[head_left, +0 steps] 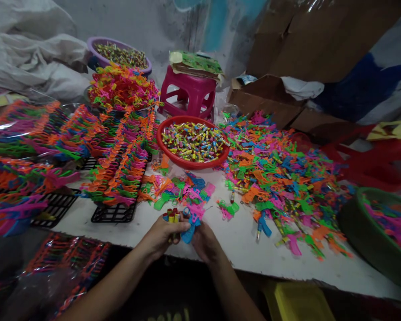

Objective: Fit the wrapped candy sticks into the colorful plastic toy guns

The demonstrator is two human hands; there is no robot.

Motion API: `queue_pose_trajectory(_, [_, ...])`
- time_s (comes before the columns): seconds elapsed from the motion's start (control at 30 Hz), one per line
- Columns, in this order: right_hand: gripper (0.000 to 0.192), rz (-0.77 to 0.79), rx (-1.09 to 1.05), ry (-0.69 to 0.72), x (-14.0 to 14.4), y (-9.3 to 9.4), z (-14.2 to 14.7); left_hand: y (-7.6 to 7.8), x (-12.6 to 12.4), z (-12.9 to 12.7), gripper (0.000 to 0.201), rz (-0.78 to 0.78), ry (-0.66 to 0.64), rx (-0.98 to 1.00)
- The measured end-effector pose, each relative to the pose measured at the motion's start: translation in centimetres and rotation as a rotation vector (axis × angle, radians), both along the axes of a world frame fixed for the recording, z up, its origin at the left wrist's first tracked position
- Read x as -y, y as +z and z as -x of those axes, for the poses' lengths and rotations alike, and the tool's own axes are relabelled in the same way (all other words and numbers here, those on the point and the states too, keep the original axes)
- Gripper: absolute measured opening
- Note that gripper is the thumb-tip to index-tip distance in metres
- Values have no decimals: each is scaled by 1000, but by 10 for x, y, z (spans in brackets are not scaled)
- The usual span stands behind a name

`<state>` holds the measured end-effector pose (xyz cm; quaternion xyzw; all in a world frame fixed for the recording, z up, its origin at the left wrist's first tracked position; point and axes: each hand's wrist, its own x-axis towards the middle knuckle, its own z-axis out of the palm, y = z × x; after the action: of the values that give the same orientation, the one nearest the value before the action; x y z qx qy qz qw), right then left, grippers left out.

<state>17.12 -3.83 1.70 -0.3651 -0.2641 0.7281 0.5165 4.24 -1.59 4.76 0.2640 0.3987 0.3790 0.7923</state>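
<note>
My left hand (160,236) is closed in a grip on a small bundle of short coloured tubes (172,216), their ends standing up above the fingers. My right hand (205,243) is clamped on a blue toy pistol (189,232), held just beside the tubes at the near edge of the white desk (240,249). As I judge it, the step in hand is fitting a tube to the pistol; the next move calls for bringing one tube end squarely to the toy without loosening the rest of the bundle.

Just beyond my hands lies a small scatter of pistols (183,189), and behind it a red bowl (192,141) full of more tubes. To the right a broad loose heap of pistols (280,174) spreads across the desk, with a green basin (377,232) at the far right edge. To the left, black racks (113,213) carry stacked rows of toys. Open room is the bare strip between my hands and the heap.
</note>
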Motion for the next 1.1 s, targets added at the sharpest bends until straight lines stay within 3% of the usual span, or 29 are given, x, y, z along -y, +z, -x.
queue_pose_trajectory(0.1, [37,3,-19,21,0,-1,11,0,3,-2,22,-38,-42,-7])
queue_pose_trajectory(0.27, [37,-5,-32,-48,-4,11,9,0,3,-4,30,-59,56,-140])
queue_pose_trajectory(0.37, [29,10,76,-270,-9,15,0,-4,1,-5,32,-19,123,-232])
queue_pose_trajectory(0.47, [23,-25,340,-448,-11,15,-7,-8,2,-5,32,9,139,-241])
queue_pose_trajectory(0.57, [27,-64,520,-429,-8,17,-7,-9,5,-2,36,-70,56,-198])
queue_pose_trajectory(0.7, [28,-114,564,-390,-4,23,1,-6,9,0,42,-147,-1,-234])
queue_pose_trajectory(0.93, [27,-191,623,-373,-4,24,5,0,11,-2,25,-336,74,-416])
queue_pose_trajectory(1.1, [29,-164,635,-389,-2,22,5,0,12,-3,26,-304,96,-425])
